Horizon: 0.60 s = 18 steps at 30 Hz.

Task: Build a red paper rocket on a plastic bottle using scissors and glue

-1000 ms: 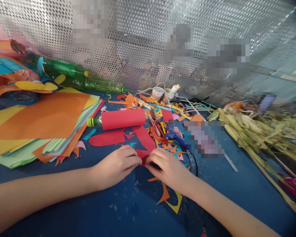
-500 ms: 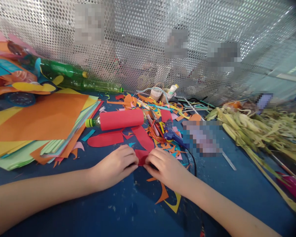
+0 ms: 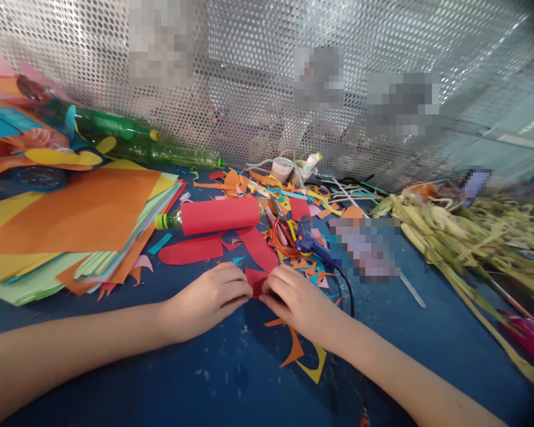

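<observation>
Between my hands is a small piece of red paper (image 3: 255, 281), pinched at both sides above the blue table. My left hand (image 3: 213, 299) grips its left edge with thumb and fingers together. On the other edge, my right hand (image 3: 298, 302) closes in the same way, its fingers hiding part of the paper. Just beyond lie two red cut-outs, a rounded strip (image 3: 191, 249) and a slanted strip (image 3: 258, 248). Behind them a plastic bottle with a yellow-green cap (image 3: 161, 222) lies on its side, wrapped in red paper (image 3: 220, 215).
A blue glue gun (image 3: 314, 244) and scissors (image 3: 276, 207) lie among paper scraps past my right hand. Coloured sheets (image 3: 71, 213) are stacked at left, with green bottles (image 3: 115, 124) behind. Dried corn husks (image 3: 445, 249) spread at right. A perforated metal panel (image 3: 249, 71) stands behind.
Hardly anything differs. The red paper between my fingers is tilted slightly differently, and both hands stay in nearly the same place.
</observation>
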Each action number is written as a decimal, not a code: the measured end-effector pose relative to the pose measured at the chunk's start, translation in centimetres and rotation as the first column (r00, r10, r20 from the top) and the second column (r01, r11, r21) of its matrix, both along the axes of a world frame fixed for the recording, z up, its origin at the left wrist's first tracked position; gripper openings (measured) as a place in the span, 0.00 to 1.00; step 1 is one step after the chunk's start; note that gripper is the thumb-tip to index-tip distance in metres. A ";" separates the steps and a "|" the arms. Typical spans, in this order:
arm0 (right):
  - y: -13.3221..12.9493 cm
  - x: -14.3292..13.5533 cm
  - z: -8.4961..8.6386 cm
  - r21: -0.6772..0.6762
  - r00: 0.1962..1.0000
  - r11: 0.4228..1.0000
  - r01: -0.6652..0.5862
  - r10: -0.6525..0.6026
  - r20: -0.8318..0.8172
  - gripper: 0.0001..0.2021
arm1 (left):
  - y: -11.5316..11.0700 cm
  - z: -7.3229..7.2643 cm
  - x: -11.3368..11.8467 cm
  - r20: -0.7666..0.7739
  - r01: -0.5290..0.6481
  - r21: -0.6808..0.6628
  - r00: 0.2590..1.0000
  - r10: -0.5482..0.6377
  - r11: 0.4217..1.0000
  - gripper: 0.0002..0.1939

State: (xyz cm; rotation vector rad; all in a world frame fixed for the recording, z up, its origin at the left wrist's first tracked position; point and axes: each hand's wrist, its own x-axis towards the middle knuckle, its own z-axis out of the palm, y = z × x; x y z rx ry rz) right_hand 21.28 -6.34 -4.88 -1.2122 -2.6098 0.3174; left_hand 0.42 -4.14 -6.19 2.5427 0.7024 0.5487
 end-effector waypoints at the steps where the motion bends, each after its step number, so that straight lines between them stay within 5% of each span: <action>1: 0.0 0.0 0.0 -0.007 1.000 1.000 0.003 -0.003 -0.005 0.05 | 0.0 0.0 0.0 0.001 0.002 -0.001 1.000 -0.002 1.000 0.09; 18: 0.0 0.0 0.0 -0.024 0.999 1.000 0.015 -0.016 -0.046 0.06 | -0.1 0.2 0.3 -0.028 -0.054 0.048 0.998 0.055 0.997 0.07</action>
